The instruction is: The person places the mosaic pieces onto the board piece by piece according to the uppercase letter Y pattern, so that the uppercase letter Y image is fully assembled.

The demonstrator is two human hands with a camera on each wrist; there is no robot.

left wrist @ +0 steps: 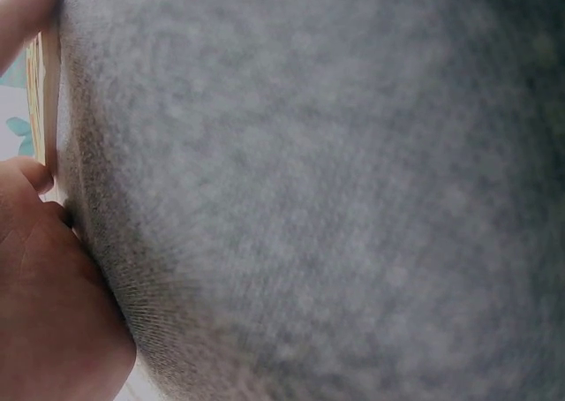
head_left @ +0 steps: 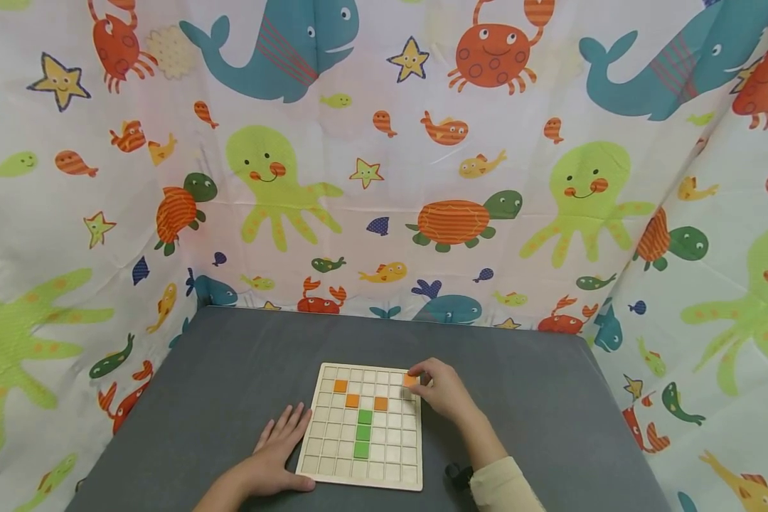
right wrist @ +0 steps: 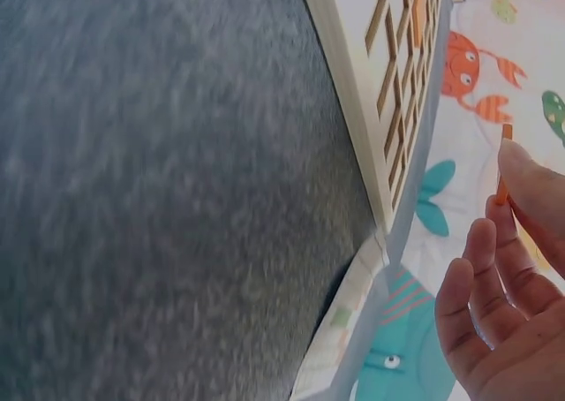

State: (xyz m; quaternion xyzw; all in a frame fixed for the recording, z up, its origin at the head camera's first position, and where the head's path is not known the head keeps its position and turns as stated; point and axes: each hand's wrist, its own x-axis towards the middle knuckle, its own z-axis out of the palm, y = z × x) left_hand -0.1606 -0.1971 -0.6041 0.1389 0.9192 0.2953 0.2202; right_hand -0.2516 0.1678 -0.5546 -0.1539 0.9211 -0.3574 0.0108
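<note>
A wooden grid board [head_left: 329, 466] lies on the dark grey table, with several orange and green square tiles in its cells. Three green tiles [head_left: 363, 432] form a column at its middle; orange tiles [head_left: 353, 401] sit above them on both sides. My right hand [head_left: 448, 391] pinches another orange tile [head_left: 410, 380] between thumb and fingers over the board's far right corner. In the right wrist view this tile [right wrist: 502, 189] shows edge-on, held above the board. My left hand [head_left: 272, 451] rests on the table, fingers spread, touching the board's left edge.
The grey table [head_left: 230, 363] extends around the board. Curtains [head_left: 384, 213] printed with sea animals hang behind and on both sides. A small black object [head_left: 459, 475] is by the right sleeve [head_left: 505, 487]. A pale strip [right wrist: 340, 330] with a green patch appears beyond the board's corner.
</note>
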